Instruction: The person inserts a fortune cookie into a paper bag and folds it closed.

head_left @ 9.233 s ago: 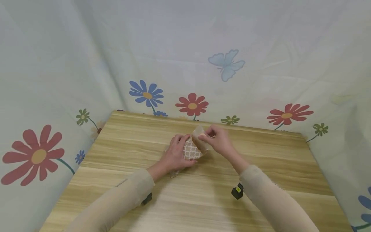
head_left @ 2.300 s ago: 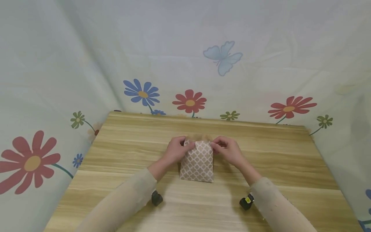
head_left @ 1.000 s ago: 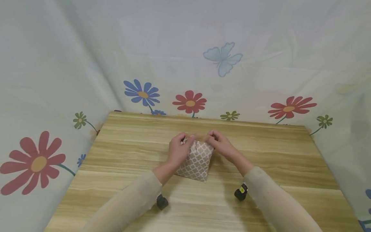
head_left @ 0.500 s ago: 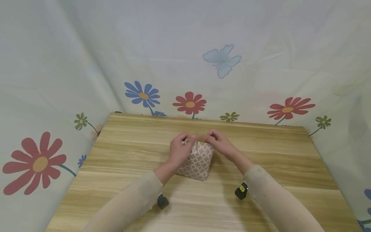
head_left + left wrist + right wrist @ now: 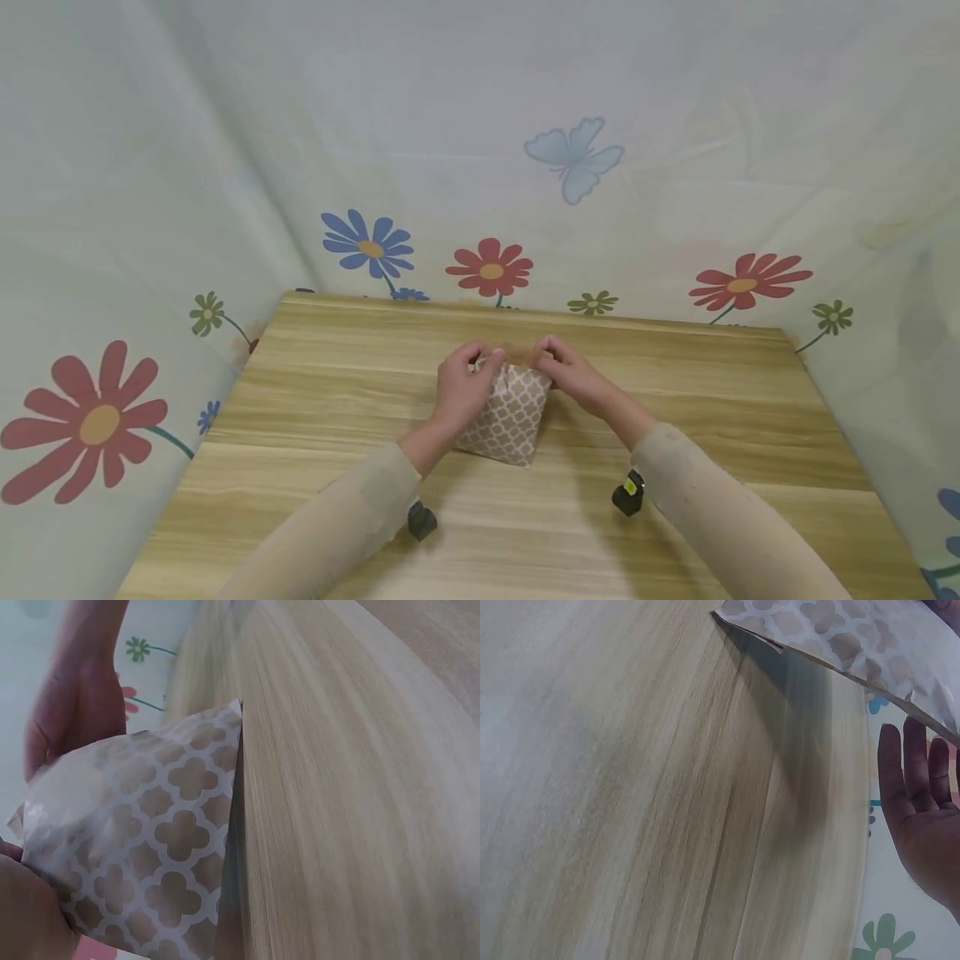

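A small paper bag [image 5: 510,417] with a brown and white quatrefoil pattern stands on the wooden table [image 5: 315,392], leaning a little to the left. My left hand [image 5: 480,362] pinches the left side of its bunched top. From the other side, my right hand [image 5: 543,350] pinches that same top. In the left wrist view the bag [image 5: 165,840] fills the left half, its lower edge lifted off the table. Only a corner of the bag [image 5: 840,637] shows in the right wrist view, with a hand [image 5: 922,825] beside it.
A pale curtain with printed flowers and a butterfly [image 5: 573,158] closes in the table on the left, back and right. Black wrist cameras [image 5: 422,521] [image 5: 628,493] hang under both sleeves. Bare wood lies on every side of the bag.
Since 2.3 s ago both hands have come closer together at the bag's top, bunching it. The bag has tilted slightly left. In the last second almost nothing has moved.
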Available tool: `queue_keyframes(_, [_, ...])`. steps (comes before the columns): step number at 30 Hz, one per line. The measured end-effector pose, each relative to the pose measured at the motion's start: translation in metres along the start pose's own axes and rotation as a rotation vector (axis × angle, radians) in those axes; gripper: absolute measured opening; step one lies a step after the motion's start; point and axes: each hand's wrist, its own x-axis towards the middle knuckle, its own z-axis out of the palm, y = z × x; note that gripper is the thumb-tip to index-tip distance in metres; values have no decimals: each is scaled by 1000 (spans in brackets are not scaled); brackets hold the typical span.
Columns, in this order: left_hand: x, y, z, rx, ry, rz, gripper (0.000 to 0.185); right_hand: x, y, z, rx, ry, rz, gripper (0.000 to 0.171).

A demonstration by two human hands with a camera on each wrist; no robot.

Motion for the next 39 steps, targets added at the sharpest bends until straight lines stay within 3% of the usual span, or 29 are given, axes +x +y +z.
queue_keyframes(10, [0, 0, -3, -17, -23, -56, 39, -24, 4, 8, -37, 88, -78, 46])
queue_keyframes(15, [-2, -2, -3, -14, -38, -95, 37, -21, 15, 24, 96, 115, -70, 54])
queue_keyframes(18, [-3, -2, -2, -12, -55, -104, 36, -20, 17, 29, 150, 152, -54, 51])
queue_keyframes(23, [-2, -6, -1, -16, -39, -98, 34, -17, 19, 33, 145, 219, -45, 43])
queue_keyframes(31, [-1, -11, 0, -9, -12, -67, 31, -15, 18, 38, 167, 280, -105, 23])
queue_keyframes(35, [0, -9, -1, -22, -35, -78, 26, -16, 19, 37, 156, 305, -122, 17])
queue_keyframes(39, [1, -8, -5, -56, -112, -107, 28, -15, 20, 36, 162, 327, -94, 18])
